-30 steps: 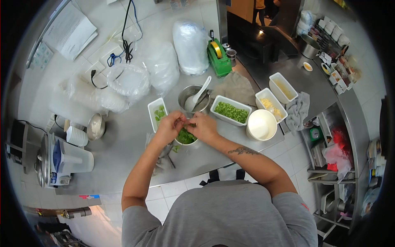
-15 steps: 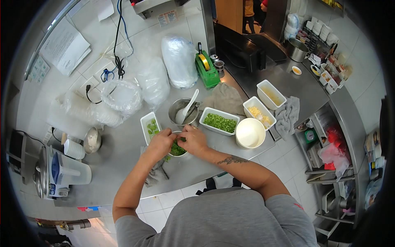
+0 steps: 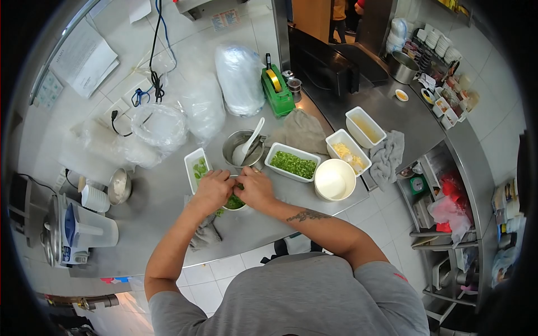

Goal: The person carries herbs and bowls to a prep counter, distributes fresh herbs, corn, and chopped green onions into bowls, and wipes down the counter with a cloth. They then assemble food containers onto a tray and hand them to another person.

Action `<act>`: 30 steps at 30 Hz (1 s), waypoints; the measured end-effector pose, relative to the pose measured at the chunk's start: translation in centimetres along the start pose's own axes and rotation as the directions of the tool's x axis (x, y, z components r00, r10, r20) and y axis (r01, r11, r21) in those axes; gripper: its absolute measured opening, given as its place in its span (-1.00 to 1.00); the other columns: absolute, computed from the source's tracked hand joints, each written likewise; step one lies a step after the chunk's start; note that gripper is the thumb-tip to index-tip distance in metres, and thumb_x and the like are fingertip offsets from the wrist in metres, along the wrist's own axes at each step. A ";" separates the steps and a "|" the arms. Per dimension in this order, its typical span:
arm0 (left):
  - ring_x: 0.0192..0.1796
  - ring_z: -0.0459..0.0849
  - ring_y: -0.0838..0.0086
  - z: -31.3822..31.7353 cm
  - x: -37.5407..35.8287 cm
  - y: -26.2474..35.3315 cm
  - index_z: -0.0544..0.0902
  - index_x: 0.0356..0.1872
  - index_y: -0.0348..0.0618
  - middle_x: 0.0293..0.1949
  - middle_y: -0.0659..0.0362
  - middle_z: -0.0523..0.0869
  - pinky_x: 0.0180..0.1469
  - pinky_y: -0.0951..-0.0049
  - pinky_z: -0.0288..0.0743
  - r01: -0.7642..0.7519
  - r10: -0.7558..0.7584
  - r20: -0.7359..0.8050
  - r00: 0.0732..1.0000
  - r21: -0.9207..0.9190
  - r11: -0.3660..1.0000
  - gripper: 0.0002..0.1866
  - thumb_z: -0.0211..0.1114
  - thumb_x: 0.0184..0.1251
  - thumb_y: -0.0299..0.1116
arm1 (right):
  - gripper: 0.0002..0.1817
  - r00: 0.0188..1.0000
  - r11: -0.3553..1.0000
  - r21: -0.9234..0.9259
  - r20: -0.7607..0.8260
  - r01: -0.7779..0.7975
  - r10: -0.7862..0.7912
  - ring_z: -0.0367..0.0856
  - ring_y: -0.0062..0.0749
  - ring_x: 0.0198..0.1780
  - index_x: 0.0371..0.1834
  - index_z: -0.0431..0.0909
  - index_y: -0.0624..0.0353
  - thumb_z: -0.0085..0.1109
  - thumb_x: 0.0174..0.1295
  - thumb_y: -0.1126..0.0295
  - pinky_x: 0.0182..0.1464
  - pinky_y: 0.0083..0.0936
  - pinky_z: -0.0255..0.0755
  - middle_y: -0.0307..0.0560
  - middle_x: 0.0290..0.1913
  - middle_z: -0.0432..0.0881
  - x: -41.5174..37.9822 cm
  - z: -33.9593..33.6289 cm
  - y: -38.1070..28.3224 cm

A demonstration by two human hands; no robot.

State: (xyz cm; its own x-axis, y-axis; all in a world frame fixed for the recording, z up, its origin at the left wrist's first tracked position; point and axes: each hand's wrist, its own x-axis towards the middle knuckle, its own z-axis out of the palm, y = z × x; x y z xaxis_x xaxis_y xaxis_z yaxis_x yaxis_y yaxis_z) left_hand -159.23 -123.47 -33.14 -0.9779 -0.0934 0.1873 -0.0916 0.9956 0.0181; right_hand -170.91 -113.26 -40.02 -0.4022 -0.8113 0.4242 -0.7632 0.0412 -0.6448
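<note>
My left hand [image 3: 214,189] and my right hand [image 3: 255,189] meet over a round white bowl with leafy greens [image 3: 234,203] in it, at the front of the steel counter. Fingers of both hands are bent together at the greens; what they pinch is too small to make out. Just left of them stands a white tray with green pieces [image 3: 199,168]. Behind my hands is a metal pot [image 3: 231,147] with a white ladle [image 3: 250,141]. To the right sits a white tray of chopped greens [image 3: 293,163].
A white tub [image 3: 334,180], a tray of yellow pieces [image 3: 348,151] and a tray of pale liquid [image 3: 366,127] stand at the right. Grey cloths [image 3: 387,159] lie around. A green tape dispenser [image 3: 278,92] and plastic bags [image 3: 240,80] are at the back. A clear container [image 3: 98,227] stands left.
The view has shifted slightly, so the counter items appear a little further left. Both hands stay over the bowl, with their fingers slightly rearranged.
</note>
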 end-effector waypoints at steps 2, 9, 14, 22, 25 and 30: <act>-0.25 0.54 0.22 0.1 0.0 0.0 0.60 -0.44 -0.16 -0.39 0.16 0.52 -0.18 0.24 0.45 0.009 -0.012 -0.054 0.998 -0.047 0.999 -0.87 0.32 -0.09 -0.48 | -0.86 1.000 1.000 0.019 -0.019 0.000 0.000 0.51 -0.24 -0.15 -0.46 0.67 0.06 0.33 -0.12 0.32 -0.08 -0.29 0.39 -0.21 -0.29 0.52 0.0 0.3 0.1; -0.30 0.48 0.12 2.2 -0.1 -0.2 0.55 -0.50 -0.23 -0.43 0.06 0.49 -0.23 0.22 0.41 0.128 -0.200 -0.174 0.964 -0.355 0.926 -0.89 0.25 -0.14 -0.61 | -0.90 1.000 0.994 0.113 -0.029 0.004 -0.001 0.49 -0.23 -0.15 -0.51 0.65 0.05 0.32 -0.12 0.34 -0.07 -0.25 0.37 -0.22 -0.31 0.50 -0.1 0.9 0.6; -0.30 0.49 0.10 2.8 0.1 -0.9 0.54 -0.53 -0.27 -0.44 0.04 0.49 -0.26 0.20 0.40 0.156 -0.273 -0.188 0.943 -0.475 0.866 -0.91 0.24 -0.14 -0.59 | -0.88 0.999 0.992 0.114 -0.012 0.047 -0.046 0.49 -0.22 -0.15 -0.49 0.64 0.07 0.33 -0.11 0.34 -0.10 -0.24 0.37 -0.21 -0.32 0.50 0.3 0.6 0.7; -0.30 0.49 0.08 2.3 -0.2 -1.3 0.53 -0.58 -0.29 -0.48 0.03 0.48 -0.23 0.20 0.40 0.182 -0.196 0.025 0.980 -0.501 0.846 -0.94 0.21 -0.17 -0.59 | -0.89 0.988 0.988 0.022 -0.036 0.154 -0.153 0.51 -0.23 -0.25 -0.47 0.64 0.03 0.33 -0.05 0.30 -0.20 -0.30 0.40 -0.26 -0.36 0.51 -0.7 0.7 0.3; -0.29 0.49 0.09 2.4 -0.2 -1.6 0.55 -0.57 -0.29 -0.48 0.03 0.49 -0.24 0.18 0.41 0.128 -0.149 -0.007 0.989 -0.480 0.868 -0.94 0.21 -0.17 -0.58 | -0.90 0.990 0.989 0.039 -0.016 0.139 -0.139 0.51 -0.25 -0.22 -0.45 0.64 0.03 0.32 -0.05 0.32 -0.18 -0.30 0.40 -0.26 -0.35 0.51 -0.7 0.6 0.1; -0.30 0.50 0.08 2.1 -0.2 -1.5 0.55 -0.57 -0.29 -0.47 0.02 0.49 -0.24 0.19 0.42 0.157 -0.181 -0.005 0.983 -0.476 0.865 -0.94 0.21 -0.16 -0.58 | -0.87 0.992 0.993 0.048 0.054 0.110 -0.112 0.51 -0.22 -0.15 -0.44 0.66 0.06 0.32 -0.10 0.36 -0.13 -0.29 0.39 -0.26 -0.30 0.52 -0.6 0.4 0.3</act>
State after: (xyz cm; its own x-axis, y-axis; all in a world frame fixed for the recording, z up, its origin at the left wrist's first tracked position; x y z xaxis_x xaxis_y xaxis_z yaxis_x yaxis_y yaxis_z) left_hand -159.32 -124.91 -35.31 -0.9441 -0.2720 0.1861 -0.1429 0.8468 0.5124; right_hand -170.66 -112.97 -40.72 -0.2864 -0.8409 0.4592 -0.7776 -0.0760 -0.6242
